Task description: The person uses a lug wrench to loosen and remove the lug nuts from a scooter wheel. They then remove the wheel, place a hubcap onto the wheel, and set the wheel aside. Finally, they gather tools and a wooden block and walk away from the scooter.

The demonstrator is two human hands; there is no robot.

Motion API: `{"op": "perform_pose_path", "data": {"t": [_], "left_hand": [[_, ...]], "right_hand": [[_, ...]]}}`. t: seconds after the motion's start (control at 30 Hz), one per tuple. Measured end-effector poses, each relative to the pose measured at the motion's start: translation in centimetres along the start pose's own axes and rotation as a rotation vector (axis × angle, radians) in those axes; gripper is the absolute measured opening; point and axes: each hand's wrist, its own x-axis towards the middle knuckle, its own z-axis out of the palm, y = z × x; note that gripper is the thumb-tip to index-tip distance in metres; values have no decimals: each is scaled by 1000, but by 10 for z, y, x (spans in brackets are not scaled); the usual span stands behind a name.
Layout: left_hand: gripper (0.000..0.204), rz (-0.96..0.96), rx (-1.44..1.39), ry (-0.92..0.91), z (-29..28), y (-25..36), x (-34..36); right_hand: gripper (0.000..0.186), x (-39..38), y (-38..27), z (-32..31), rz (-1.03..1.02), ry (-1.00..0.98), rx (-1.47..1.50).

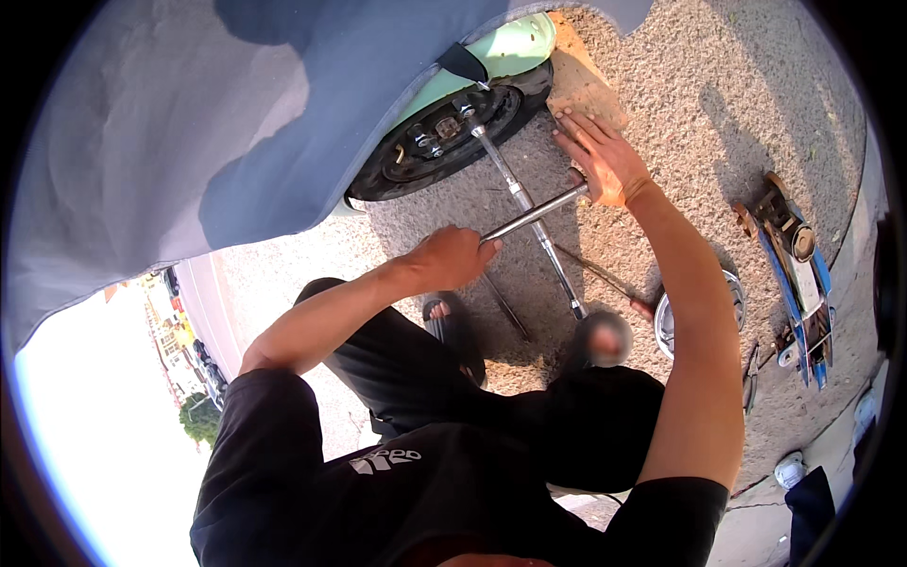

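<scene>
A chrome four-way lug wrench (551,250) sticks out from the black wheel (378,180) of a pale green car (515,45). Its far end sits at a lug nut near the wheel's hub. My left hand (446,258) is wrapped around the left end of the wrench's crossbar. At the opposite end of that bar is my right hand (607,163), its fingers stretched out and its palm and thumb against the bar tip. The wrench's near end reaches back toward my feet.
A grey-blue patterned cover (189,123) drapes over the car at upper left. Beside the tyre lies a tan board (578,76). On the ground are thin rods (507,307), a silver wheel cover (665,328), pliers (751,380) and a blue floor jack (803,283). Another person's shoe (791,470) shows at lower right.
</scene>
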Motion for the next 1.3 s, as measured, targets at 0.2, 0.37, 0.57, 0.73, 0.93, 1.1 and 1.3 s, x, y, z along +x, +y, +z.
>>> {"op": "perform_pose_path", "data": {"t": [0.2,0.37,0.57,0.73,0.93,1.1,1.3], "left_hand": [[69,44,30,234,27,-19,16],[74,168,-14,235,87,-34,9],[74,354,-184,350,118,-62,31],[73,425,-208,464,110,-85,68],[65,513,-323,412,93,-77,89],[60,513,-349,491,104,-95,131],[60,316,-419,324,90,-69,105]], "right_hand": [[36,-23,-23,7,207,58,-188],[16,-64,-68,-45,225,-442,-203],[18,-34,-94,-95,162,-509,-398],[19,3,-103,-122,132,-501,-549],[15,33,-125,-152,122,-583,-676],[13,67,-140,-144,110,-611,-657],[18,54,-90,-155,256,-844,-465]]}}
